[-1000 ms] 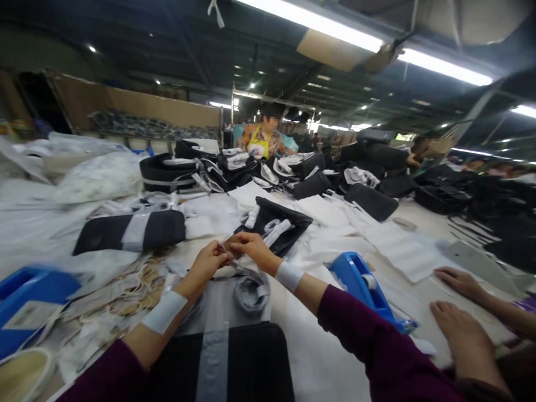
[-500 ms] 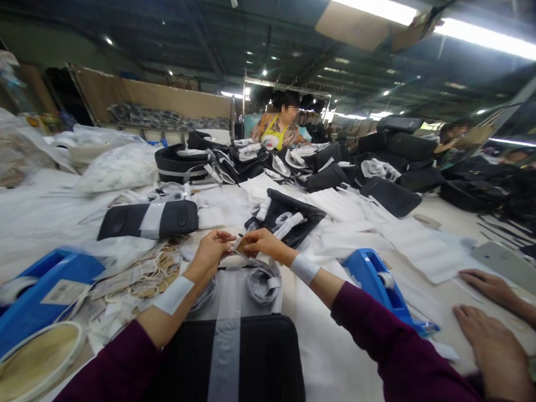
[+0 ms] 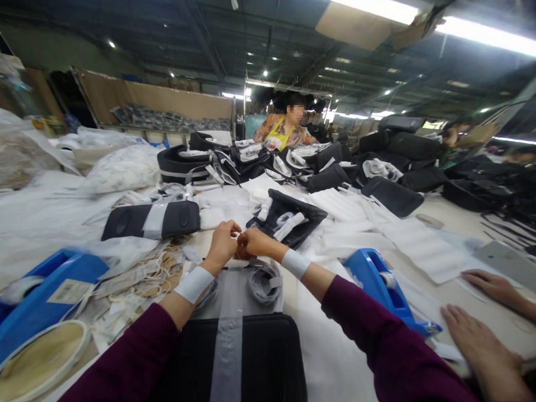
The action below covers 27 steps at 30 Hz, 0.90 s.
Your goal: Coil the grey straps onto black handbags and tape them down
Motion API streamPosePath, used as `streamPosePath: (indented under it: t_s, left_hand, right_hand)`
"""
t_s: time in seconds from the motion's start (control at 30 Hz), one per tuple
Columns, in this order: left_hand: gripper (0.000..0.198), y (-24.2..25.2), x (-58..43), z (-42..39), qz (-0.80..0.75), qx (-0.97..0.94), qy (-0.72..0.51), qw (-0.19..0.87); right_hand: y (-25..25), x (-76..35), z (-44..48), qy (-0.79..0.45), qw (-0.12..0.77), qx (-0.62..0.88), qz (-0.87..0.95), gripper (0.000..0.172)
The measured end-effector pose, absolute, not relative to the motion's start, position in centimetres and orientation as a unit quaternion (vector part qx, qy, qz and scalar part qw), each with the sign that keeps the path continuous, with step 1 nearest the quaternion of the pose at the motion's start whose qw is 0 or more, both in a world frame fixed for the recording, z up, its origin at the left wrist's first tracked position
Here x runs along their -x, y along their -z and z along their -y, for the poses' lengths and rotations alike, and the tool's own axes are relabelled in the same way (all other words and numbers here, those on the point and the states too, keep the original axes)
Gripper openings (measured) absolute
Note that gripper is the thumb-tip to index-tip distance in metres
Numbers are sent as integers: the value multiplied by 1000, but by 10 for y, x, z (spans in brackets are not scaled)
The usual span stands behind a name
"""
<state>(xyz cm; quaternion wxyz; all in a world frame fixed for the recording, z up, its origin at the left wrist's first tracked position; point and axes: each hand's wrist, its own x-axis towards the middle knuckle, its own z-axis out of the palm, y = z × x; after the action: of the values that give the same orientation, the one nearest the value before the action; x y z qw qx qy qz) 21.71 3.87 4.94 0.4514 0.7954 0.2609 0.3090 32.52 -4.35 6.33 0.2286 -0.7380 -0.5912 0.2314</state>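
My left hand and my right hand meet fingertip to fingertip above the far end of a black bag. Both are closed in a pinch. My right fingers are on a small brown tag, now mostly hidden behind them; whatever my left fingers pinch is too small to make out. A strip of clear tape runs down the middle of the bag. Just below my hands, a wrapped coiled strap lies on the bag's grey upper part; another coil is partly behind my left wrist.
A pile of corded tags lies left, beside a blue tape dispenser and a round tub. Another blue dispenser stands right, near a co-worker's hands. Ahead are a taped black case, an open black bag and stacked bags.
My left hand has moved right and slightly up, closing in on my right hand. The brown tag, visible before, is now largely covered by fingers. The co-worker's nearer hand has shifted slightly left.
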Motion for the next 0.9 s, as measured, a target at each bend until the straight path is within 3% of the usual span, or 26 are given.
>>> streamPosePath:
  t_s: [0.23, 0.43, 0.6, 0.8, 0.9]
  left_hand:
    - [38, -62, -212, -45, -218, -866, -255, 371]
    - [15, -55, -197, -60, -224, -896, -123, 363]
    - [13, -63, -183, -62, -230, -906, -133, 329]
    - [18, -95, -169, -62, -223, -913, -187, 285]
    - [18, -112, -170, -51, -202, -913, -214, 282]
  right_hand:
    - [-56, -329, 41, -213, 236, 766, 558, 21]
    - [-46, -336, 51, -214, 302, 746, 553, 13]
    - [-39, -345, 66, -201, 332, 728, 566, 9]
    - [-47, -353, 81, -243, 341, 702, 575, 33]
    - [-50, -347, 74, -264, 367, 684, 573, 27]
